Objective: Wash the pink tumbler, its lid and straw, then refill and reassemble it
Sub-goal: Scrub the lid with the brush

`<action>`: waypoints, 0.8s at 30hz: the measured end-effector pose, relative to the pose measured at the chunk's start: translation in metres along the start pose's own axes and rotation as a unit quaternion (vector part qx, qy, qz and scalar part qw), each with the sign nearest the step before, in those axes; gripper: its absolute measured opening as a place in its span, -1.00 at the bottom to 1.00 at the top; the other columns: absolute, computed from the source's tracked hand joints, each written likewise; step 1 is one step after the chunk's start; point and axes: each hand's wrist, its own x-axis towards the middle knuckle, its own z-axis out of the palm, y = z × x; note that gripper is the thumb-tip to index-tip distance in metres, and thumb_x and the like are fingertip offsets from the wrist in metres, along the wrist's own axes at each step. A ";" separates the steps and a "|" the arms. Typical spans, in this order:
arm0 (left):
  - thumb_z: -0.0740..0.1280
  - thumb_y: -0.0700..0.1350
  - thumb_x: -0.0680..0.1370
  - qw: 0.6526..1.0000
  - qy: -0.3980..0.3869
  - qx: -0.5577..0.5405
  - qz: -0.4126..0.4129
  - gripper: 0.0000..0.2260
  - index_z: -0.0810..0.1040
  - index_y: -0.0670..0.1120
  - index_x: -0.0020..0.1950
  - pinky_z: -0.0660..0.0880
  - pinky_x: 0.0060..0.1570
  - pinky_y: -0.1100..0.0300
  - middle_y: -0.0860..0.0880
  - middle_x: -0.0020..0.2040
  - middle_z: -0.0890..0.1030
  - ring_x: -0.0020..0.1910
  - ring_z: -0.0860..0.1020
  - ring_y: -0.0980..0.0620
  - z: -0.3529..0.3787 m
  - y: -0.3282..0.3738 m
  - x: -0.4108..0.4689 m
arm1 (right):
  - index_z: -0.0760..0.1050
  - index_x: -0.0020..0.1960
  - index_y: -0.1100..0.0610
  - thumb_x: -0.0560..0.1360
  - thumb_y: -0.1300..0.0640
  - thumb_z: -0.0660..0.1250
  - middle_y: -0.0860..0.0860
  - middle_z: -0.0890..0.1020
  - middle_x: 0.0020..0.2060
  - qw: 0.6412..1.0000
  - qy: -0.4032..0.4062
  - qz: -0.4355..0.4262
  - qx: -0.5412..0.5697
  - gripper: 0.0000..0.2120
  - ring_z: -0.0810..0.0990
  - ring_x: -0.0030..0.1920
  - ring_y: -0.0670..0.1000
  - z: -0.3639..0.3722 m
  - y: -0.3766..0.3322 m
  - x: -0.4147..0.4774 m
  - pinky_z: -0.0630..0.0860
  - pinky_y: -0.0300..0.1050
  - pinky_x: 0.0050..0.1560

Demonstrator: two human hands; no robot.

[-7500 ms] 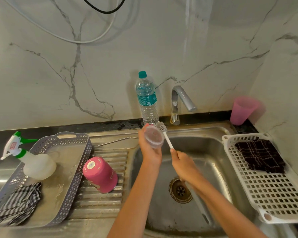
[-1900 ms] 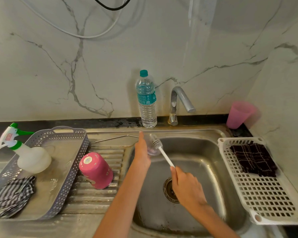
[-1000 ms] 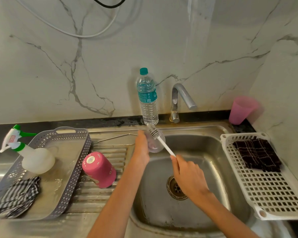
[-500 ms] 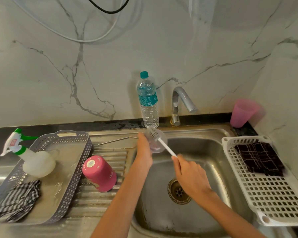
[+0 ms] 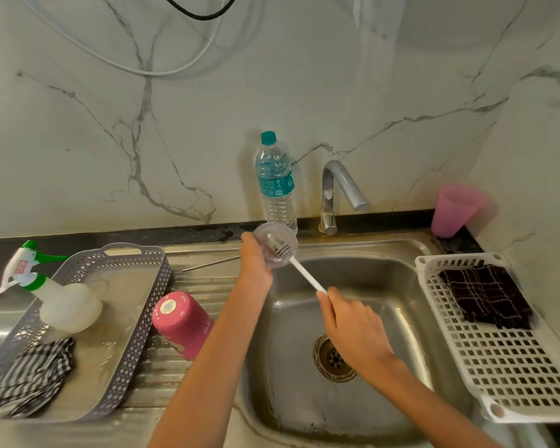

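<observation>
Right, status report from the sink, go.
Left hand holds clear lid over sink. Right hand holds white brush, bristles against it. Pink tumbler inverted on drainboard. Nothing in the way.

Over a steel sink [image 5: 388, 282], our left hand [image 5: 255, 260] holds a clear round lid [image 5: 265, 234]. Our right hand [image 5: 353, 328] grips a thin white brush [image 5: 301, 270], its bristles against the lid. A pink tumbler [image 5: 181, 321] stands upside down on the draining board [image 5: 162, 367], with a metal straw [image 5: 210, 264] lying behind it.
</observation>
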 end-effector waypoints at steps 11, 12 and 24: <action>0.03 -0.02 0.66 0.993 0.017 -0.109 0.037 -0.71 0.50 -0.08 0.01 0.50 -0.08 0.13 -0.10 -0.09 0.56 -0.09 0.53 -0.01 0.013 -0.024 -0.014 | 0.39 -0.02 0.08 0.63 -0.15 -0.13 0.10 0.57 -0.34 0.993 0.012 0.066 0.100 -0.58 0.58 -0.26 0.19 0.008 -0.012 -0.006 0.54 0.17 -0.19; 0.02 -0.02 0.66 0.993 0.019 -0.105 0.042 -0.71 0.50 -0.09 0.04 0.50 -0.02 0.10 -0.11 -0.07 0.55 -0.07 0.53 -0.02 0.011 -0.022 -0.009 | 0.40 -0.02 0.07 0.63 -0.16 -0.13 0.09 0.57 -0.34 0.993 -0.004 0.068 0.092 -0.57 0.59 -0.26 0.19 0.007 -0.011 -0.015 0.54 0.16 -0.19; 0.03 0.00 0.66 0.992 0.018 -0.118 0.048 -0.72 0.44 -0.10 0.16 0.48 0.03 0.07 -0.09 -0.04 0.51 -0.07 0.49 -0.01 0.016 -0.009 -0.005 | 0.36 -0.15 0.05 0.62 -0.17 -0.08 0.07 0.54 -0.37 0.975 0.018 0.102 0.198 -0.60 0.54 -0.32 0.14 0.013 -0.022 -0.001 0.53 0.13 -0.24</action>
